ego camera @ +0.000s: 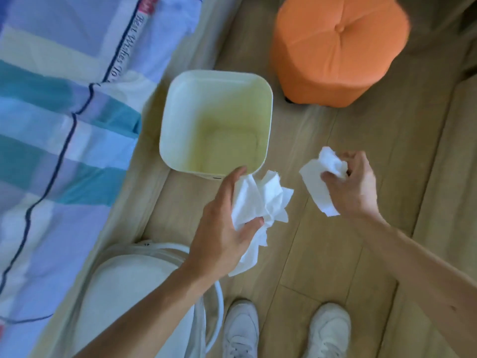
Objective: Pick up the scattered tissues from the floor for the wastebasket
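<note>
A square white wastebasket (pixel 268 120) stands on the wood floor, and its inside looks bare. My left hand (pixel 219 228) is just in front of the basket's near rim, shut on a bunch of crumpled white tissues (pixel 260 202) that hang down from the fingers. To the right of the basket and above the floor, my right hand (pixel 353 187) is shut on another white tissue (pixel 320 177). No loose tissues show on the visible floor.
An orange round stool (pixel 338 50) stands behind the basket to the right. A bed with a striped blue sheet (pixel 59 125) runs along the left. A white round stool (pixel 134 288) sits under my left arm. My white shoes (pixel 286 329) are at the bottom.
</note>
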### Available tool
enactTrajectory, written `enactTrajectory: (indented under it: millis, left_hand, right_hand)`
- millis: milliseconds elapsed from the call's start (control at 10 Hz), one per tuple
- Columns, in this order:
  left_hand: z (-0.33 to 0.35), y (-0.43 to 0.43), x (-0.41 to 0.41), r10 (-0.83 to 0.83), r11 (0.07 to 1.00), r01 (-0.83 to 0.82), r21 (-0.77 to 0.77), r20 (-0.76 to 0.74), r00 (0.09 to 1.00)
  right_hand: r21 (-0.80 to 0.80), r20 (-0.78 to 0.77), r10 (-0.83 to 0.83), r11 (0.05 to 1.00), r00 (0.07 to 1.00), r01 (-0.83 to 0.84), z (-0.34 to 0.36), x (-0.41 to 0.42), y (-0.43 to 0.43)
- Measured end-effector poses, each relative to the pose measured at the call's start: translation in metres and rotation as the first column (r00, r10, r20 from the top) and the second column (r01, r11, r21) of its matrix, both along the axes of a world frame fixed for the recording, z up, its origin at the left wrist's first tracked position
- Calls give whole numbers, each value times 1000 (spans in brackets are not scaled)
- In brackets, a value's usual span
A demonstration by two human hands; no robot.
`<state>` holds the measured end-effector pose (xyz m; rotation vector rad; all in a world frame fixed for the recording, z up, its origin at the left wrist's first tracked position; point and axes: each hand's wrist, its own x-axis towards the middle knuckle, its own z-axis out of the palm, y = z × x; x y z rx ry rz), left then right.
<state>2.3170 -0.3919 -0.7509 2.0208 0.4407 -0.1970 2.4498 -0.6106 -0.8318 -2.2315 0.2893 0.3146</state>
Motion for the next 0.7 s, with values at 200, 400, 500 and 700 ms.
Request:
enactTrajectory:
  millis: [200,400,500,700]
  left_hand:
    - [87,50,73,311,950,-298,-94,213,926]
    - [58,97,124,424,906,-417,-80,173,889]
    - [23,106,134,415,910,-415,-8,35,909]
    - [-11,114,120,413,892,-451,-22,-364,835]
  right_hand:
    - [387,126,-58,922,990,5,145,49,60]
    - [379,152,-62,925,986,-1,132,61,156]
    - [341,1,-3,940,1000,3,93,65,184]
    - [289,-307,131,957,943,-39,57,57,185]
